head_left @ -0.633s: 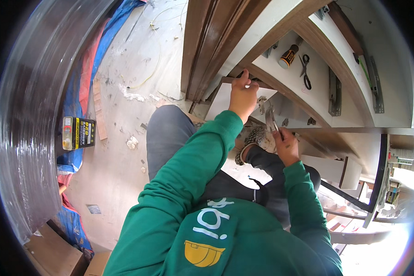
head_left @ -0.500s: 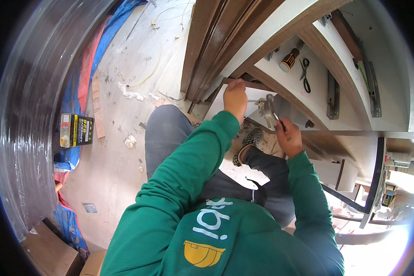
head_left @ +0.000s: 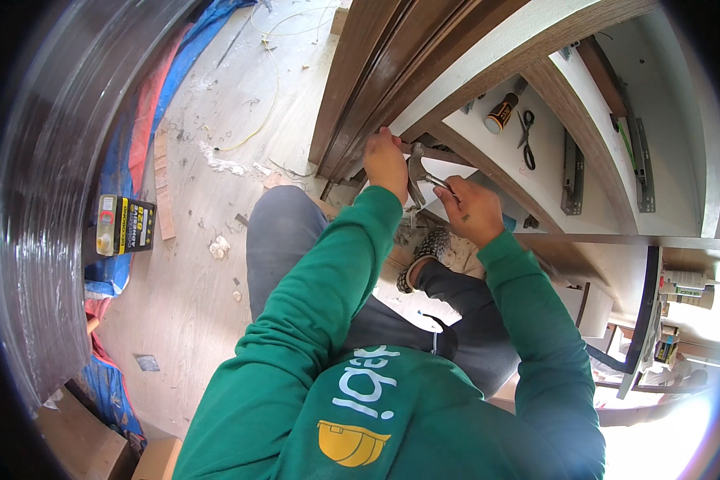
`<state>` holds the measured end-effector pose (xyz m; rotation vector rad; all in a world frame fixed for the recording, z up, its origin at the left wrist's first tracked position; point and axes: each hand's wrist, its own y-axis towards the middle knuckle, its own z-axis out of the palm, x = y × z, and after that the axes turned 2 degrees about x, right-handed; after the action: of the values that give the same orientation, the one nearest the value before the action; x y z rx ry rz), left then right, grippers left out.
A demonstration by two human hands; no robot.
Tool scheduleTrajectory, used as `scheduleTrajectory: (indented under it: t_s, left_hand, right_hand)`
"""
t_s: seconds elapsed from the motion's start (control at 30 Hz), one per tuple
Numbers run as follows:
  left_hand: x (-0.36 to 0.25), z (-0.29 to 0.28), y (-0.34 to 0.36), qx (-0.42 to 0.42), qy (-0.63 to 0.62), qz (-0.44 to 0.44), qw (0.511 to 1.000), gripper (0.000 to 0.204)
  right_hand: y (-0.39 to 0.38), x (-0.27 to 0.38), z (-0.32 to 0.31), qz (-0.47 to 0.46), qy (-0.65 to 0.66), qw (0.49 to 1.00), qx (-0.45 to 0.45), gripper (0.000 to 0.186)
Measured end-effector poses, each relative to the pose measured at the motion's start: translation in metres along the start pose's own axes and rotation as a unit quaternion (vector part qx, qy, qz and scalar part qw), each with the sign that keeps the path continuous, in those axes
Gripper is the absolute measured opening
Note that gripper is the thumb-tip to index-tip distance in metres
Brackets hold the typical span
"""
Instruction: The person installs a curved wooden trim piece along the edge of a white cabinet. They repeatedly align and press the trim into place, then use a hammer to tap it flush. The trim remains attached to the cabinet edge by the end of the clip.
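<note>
My right hand [head_left: 474, 212] is closed around the handle of a claw hammer [head_left: 415, 170], whose metal head is close beside my left hand. The left hand [head_left: 386, 166] has its fingers curled at the lower end of the brown wooden trim [head_left: 352, 120], near the bottom opening of the cabinet. Whatever those fingers pinch, if anything, is hidden from view. Behind the hammer, a brown strip and a white board [head_left: 450, 170] show inside the low opening.
On the cabinet's white shelf lie black scissors [head_left: 526, 140], a black-and-orange can [head_left: 502, 114] and a metal drawer slide [head_left: 572, 174]. A yellow-and-black tin [head_left: 126, 226] is by the plastic-wrapped stack [head_left: 40, 208] at left. Debris and a thin cord [head_left: 277, 88] litter the floor.
The hammer has swung left, its head now beside my left hand, and my right hand has moved left with it. My left hand has shifted slightly left. Less of the white board shows.
</note>
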<state>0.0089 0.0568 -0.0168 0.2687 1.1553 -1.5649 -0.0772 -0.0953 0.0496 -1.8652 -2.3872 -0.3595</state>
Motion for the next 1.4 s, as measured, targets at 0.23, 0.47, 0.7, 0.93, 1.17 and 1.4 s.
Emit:
scheduleTrajectory:
  t_s: [0.23,0.47,0.7,0.93,1.17,1.4]
  left_hand:
    - [-0.009,-0.002,0.005,0.0,-0.05,-0.026,0.998,0.027]
    - [-0.013,-0.003,0.007,0.003,-0.082,-0.033,0.996,0.023]
    - [-0.021,0.0,0.009,0.001,-0.117,0.011,0.993,0.024]
    - [-0.034,-0.003,0.001,0.009,-0.105,0.01,0.994,0.024]
    - [-0.037,-0.001,0.001,0.009,-0.102,0.011,0.995,0.026]
    - [-0.039,0.0,-0.001,0.008,-0.097,0.016,0.995,0.027]
  right_hand:
    - [0.002,0.006,0.013,0.091,0.017,0.996,0.017,0.032]
    - [0.007,0.003,0.01,0.127,0.039,0.991,0.014,0.032]
    - [0.002,0.009,0.016,0.079,0.026,0.997,0.0,0.033]
    - [0.002,0.012,0.019,0.082,0.03,0.996,-0.011,0.034]
    - [0.004,0.015,0.017,0.133,0.024,0.991,0.001,0.034]
    - [0.004,0.013,0.014,0.121,0.019,0.992,0.011,0.033]
